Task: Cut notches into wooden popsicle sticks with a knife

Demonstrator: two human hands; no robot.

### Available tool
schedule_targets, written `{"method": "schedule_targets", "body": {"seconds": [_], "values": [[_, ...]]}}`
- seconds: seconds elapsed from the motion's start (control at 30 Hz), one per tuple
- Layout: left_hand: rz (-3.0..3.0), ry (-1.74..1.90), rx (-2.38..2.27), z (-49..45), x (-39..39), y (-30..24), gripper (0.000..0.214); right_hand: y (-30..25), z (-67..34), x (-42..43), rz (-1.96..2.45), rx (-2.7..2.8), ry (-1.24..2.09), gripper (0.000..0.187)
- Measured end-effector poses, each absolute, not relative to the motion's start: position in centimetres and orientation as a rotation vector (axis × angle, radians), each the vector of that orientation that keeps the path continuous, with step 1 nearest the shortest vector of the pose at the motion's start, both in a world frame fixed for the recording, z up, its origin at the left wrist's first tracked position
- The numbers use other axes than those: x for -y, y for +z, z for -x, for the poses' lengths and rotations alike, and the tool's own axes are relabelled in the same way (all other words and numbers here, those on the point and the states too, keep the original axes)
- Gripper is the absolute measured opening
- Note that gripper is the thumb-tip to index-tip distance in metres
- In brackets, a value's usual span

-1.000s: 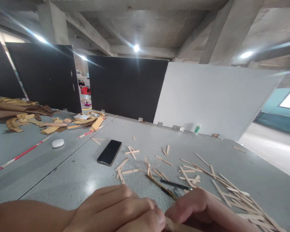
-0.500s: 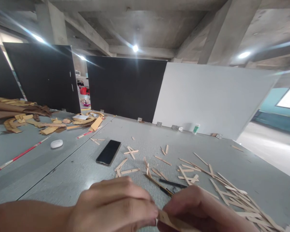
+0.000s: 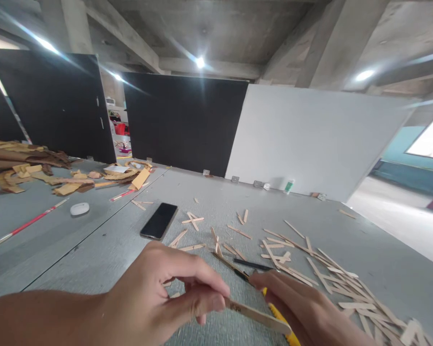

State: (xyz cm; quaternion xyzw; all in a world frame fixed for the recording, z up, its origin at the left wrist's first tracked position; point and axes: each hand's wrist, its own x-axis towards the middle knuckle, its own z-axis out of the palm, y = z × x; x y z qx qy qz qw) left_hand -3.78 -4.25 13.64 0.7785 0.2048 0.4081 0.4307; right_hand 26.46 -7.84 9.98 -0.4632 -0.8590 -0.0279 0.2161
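My left hand (image 3: pixel 166 300) is low in the middle of the view, thumb and fingers pinched on one end of a flat wooden stick (image 3: pixel 258 315) that runs to the right. My right hand (image 3: pixel 303 310) lies just right of it, fingers curled round a yellow-handled tool (image 3: pixel 279 319) that passes under the stick. What sort of tool it is stays unclear. Both hands hover over the grey table (image 3: pixel 104 259).
Several loose wooden sticks (image 3: pixel 310 266) are scattered from the middle to the right. A black phone (image 3: pixel 159 220) lies ahead on the left, and a black pen (image 3: pixel 252 264) lies beyond my hands. Further left are a white mouse (image 3: pixel 80 208), a red-and-white rod (image 3: pixel 25 224) and cardboard scraps (image 3: pixel 39 170).
The view tipped down, so both hands show more fully. My hands drew apart; the stick now shows at full length in my left hand and the yellow-handled tool has come into view.
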Motion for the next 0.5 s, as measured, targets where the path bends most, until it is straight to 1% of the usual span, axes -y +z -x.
{"method": "schedule_targets", "body": {"seconds": [0.1, 0.13, 0.17, 0.2, 0.27, 0.37, 0.43, 0.5], "values": [[-1.814, 0.903, -0.568, 3.7, 4.1, 13.3, 0.018, 5.4, -30.5, 5.8, 1.221, 2.661, -0.557, 0.075], [-1.79, 0.892, -0.569, 3.7, 4.1, 13.3, 0.017, 4.2, -31.6, 5.4, 1.175, 2.676, -0.724, 0.076], [-1.773, 0.883, -0.568, 3.7, 4.1, 13.2, 0.017, 3.2, -32.4, 5.1, 1.155, 2.707, -0.815, 0.073], [-1.755, 0.869, -0.573, 3.6, 4.1, 13.2, 0.017, 2.6, -33.1, 5.0, 1.114, 2.745, -0.85, 0.067], [-1.722, 0.823, -0.584, 3.6, 4.1, 13.2, 0.017, 2.2, -34.1, 5.2, 1.062, 2.767, -0.878, 0.06], [-1.66, 0.736, -0.591, 3.6, 4.1, 13.4, 0.017, 3.2, -34.3, 5.9, 0.984, 2.716, -0.933, 0.063], [-1.633, 0.694, -0.592, 3.5, 4.0, 13.5, 0.018, 4.2, -33.5, 6.5, 0.957, 2.651, -0.906, 0.058], [-1.622, 0.659, -0.602, 3.4, 3.9, 13.5, 0.023, 5.3, -32.2, 7.3, 0.993, 2.565, -0.746, 0.044]]}}
